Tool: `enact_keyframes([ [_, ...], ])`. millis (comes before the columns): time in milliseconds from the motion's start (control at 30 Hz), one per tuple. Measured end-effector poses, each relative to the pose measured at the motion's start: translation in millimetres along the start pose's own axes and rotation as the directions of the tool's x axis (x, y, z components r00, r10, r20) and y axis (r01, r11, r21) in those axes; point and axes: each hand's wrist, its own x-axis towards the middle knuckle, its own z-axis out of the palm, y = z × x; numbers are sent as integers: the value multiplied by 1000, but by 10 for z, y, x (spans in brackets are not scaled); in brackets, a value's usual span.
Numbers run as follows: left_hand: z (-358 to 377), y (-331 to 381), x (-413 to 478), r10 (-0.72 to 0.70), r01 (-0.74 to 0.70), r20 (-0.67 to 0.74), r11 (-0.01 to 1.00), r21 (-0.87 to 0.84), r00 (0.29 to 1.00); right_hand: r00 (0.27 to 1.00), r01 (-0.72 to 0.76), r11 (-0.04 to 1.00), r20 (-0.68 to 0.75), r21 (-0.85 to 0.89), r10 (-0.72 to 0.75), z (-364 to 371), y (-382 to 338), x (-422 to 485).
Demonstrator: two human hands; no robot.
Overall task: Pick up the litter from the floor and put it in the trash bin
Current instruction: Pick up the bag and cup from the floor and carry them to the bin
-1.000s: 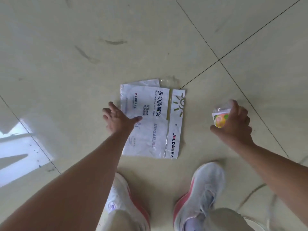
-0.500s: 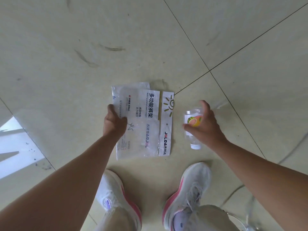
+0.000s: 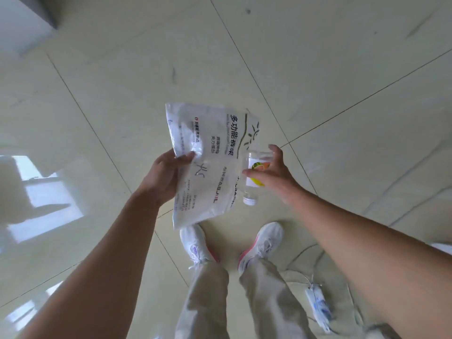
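A white plastic packaging bag (image 3: 208,165) with printed black characters hangs in the air above the tiled floor. My left hand (image 3: 163,177) pinches its left edge, thumb on top. My right hand (image 3: 274,177) grips a small clear plastic bottle (image 3: 255,179) with a fruit label and a white cap pointing down, right beside the bag's right edge. No trash bin shows in this view.
My two white shoes (image 3: 198,245) stand on the pale tiled floor (image 3: 97,94) below the bag. A white power strip with cable (image 3: 318,307) lies at the lower right. A dark wall corner (image 3: 36,18) sits at the upper left.
My left hand has lifted the bag off the floor and I have stood up. My right hand kept the bottle and moved in next to the bag.
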Motion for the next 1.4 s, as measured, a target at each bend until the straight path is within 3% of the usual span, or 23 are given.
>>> enact_keyframes([
  [167,159,943,-1188,37,-34,28,994,-106,999,997,19,983,67,181,-32,-60,-1129,-1120],
  [267,333,1444,-1859,129,-130,-107,992,4,986,993,73,977,79,201,-90,-23,-1756,-1813],
  [367,533,1995,-2517,325,-247,-314,932,264,892,985,150,970,52,190,-162,7,-2439,-2428],
  [467,634,2571,-2932,438,-294,-449,887,356,779,966,258,960,-3,110,-260,16,-3094,-2796],
  [567,648,3144,-3044,479,-276,-504,862,425,719,934,357,934,-3,5,-357,-37,-3745,-2916],
  [767,622,4193,-2654,486,-205,-498,832,516,718,853,507,844,-37,-177,-520,-336,-5014,-2468],
  [967,530,5282,-2020,483,-176,-555,839,514,677,861,495,847,-21,-195,-508,-685,-6348,-1620],
  [1200,231,6513,-1457,442,-145,-646,876,459,622,862,501,816,91,-287,-498,-671,-7629,-919],
  [1400,-425,7143,-994,383,-133,-711,914,382,590,797,602,698,235,-388,-557,-294,-8806,-369],
])
